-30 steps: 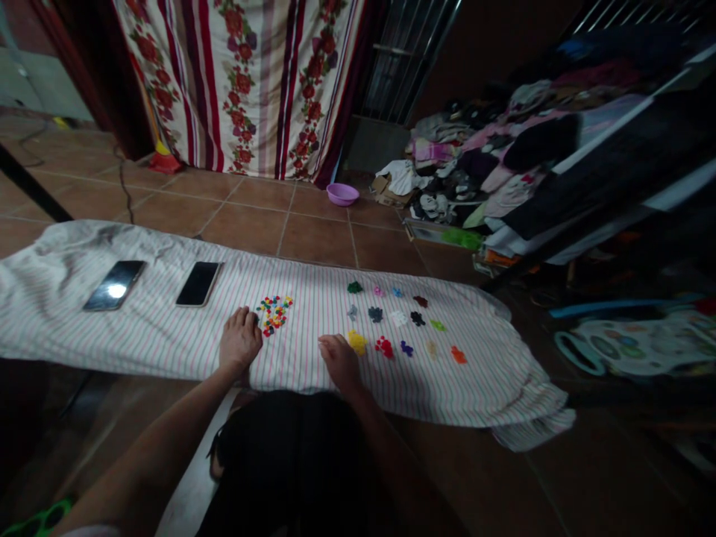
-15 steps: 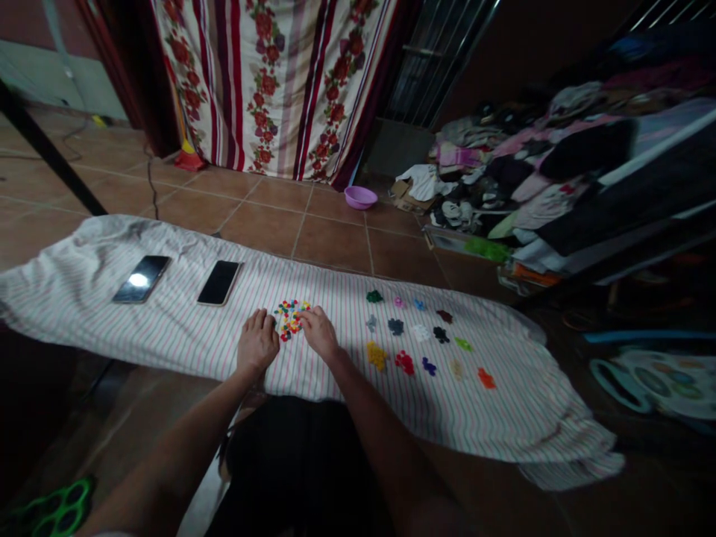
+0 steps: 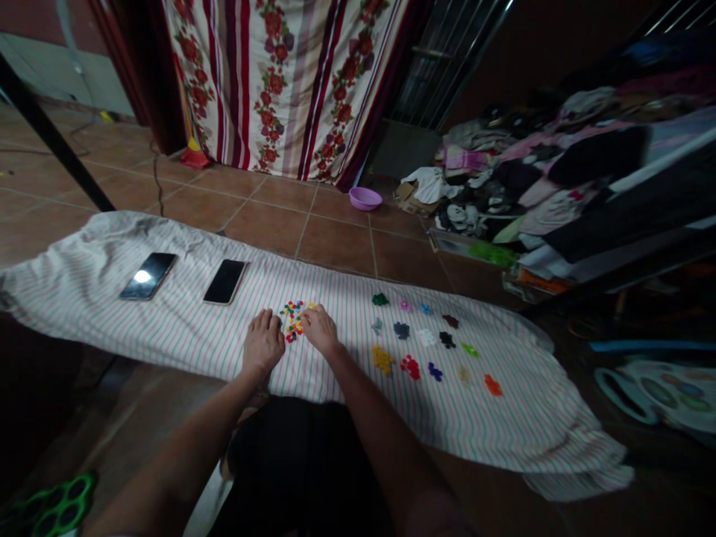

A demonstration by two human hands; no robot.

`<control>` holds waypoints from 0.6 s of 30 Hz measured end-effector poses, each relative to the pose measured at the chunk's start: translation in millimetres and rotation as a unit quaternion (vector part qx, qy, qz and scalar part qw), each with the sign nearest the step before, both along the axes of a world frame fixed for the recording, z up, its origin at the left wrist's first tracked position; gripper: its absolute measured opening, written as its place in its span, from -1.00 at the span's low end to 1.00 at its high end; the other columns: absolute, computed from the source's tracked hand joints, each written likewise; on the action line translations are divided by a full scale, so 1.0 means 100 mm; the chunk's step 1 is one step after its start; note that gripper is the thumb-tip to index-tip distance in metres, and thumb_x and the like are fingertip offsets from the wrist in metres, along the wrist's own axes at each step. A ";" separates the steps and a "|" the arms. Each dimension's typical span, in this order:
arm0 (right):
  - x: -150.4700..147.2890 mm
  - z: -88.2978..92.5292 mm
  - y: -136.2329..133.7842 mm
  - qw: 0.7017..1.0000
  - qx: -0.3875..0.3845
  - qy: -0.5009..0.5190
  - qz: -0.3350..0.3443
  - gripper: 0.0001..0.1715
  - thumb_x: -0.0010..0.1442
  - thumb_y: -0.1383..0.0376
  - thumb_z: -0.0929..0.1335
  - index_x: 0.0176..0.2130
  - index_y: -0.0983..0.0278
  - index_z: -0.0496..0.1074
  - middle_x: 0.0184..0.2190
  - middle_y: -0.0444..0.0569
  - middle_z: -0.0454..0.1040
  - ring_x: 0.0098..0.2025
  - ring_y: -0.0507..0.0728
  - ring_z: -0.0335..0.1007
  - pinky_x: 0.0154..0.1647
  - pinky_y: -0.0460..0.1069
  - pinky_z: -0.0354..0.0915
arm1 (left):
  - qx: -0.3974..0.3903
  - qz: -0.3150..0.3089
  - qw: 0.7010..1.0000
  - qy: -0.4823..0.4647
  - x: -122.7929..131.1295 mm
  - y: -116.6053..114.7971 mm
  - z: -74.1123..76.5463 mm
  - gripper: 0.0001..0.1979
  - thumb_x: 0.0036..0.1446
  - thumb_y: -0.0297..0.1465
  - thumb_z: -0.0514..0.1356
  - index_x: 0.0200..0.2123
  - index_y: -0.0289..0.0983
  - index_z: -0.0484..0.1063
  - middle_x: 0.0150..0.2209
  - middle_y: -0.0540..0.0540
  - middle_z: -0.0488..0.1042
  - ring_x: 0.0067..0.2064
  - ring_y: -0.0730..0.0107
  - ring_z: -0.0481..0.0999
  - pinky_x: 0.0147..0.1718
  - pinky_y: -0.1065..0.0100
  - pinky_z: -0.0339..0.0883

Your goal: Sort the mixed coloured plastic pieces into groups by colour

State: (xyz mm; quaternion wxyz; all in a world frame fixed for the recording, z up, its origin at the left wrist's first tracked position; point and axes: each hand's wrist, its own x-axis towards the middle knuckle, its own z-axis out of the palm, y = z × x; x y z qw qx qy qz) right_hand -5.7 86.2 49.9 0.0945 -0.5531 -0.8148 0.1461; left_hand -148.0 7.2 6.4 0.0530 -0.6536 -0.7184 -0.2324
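Note:
A loose pile of small mixed-colour pieces, perhaps beads (image 3: 293, 317), lies on the striped cloth (image 3: 335, 373) between my hands. My left hand (image 3: 264, 344) rests palm down at the pile's left edge, its fingers stretched out on the cloth. At the right edge, my right hand (image 3: 320, 330) has its fingers curled and pinched together over the pieces; what is between the fingertips is too small to make out. To the right lie several single-colour heaps, among them a yellow heap (image 3: 382, 359), a red heap (image 3: 410, 366), a dark green heap (image 3: 380, 299) and an orange heap (image 3: 493, 385).
Two phones, a left one (image 3: 148, 277) and a right one (image 3: 225, 282), lie on the cloth to the left. Beyond it, a purple basin (image 3: 365, 198) stands on the tiled floor before a floral curtain (image 3: 274, 89). Clothes (image 3: 514, 175) are heaped at the right.
The whole view has shifted slightly, so things appear a little farther right. Both hands stay at the mixed pile, the right one still pinched over it.

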 end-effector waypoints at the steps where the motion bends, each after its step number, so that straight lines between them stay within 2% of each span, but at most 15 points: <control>1: 0.00 0.00 0.00 1.000 -0.001 0.001 0.003 -0.69 0.35 0.24 0.22 -0.14 0.15 0.54 -0.15 0.00 0.44 -0.17 0.08 0.39 -0.18 -0.07 0.24 | 0.000 0.001 1.000 0.003 0.00 0.00 0.00 -0.71 0.20 -0.43 0.00 -0.06 -0.31 0.38 0.12 -0.32 0.38 0.23 -0.01 0.29 0.15 0.06 0.19; 9: -0.01 -0.02 0.03 0.999 -0.026 0.003 0.027 -0.71 0.34 0.24 0.24 -0.11 0.16 0.53 -0.09 -0.01 0.42 -0.07 0.06 0.38 -0.09 -0.09 0.23 | 0.001 0.002 1.000 0.012 0.01 0.00 0.01 -0.71 0.19 -0.43 -0.01 -0.06 -0.32 0.37 0.13 -0.33 0.37 0.23 0.00 0.28 0.15 0.05 0.20; 18: -0.13 0.09 0.09 0.998 -0.038 -0.050 0.021 -0.73 0.33 0.19 0.26 -0.13 0.17 0.52 -0.09 0.00 0.43 -0.07 0.08 0.38 -0.11 -0.08 0.23 | -0.001 0.003 1.000 0.010 0.00 0.00 0.01 -0.72 0.19 -0.43 0.01 -0.07 -0.33 0.38 0.13 -0.33 0.37 0.23 0.00 0.29 0.17 0.06 0.19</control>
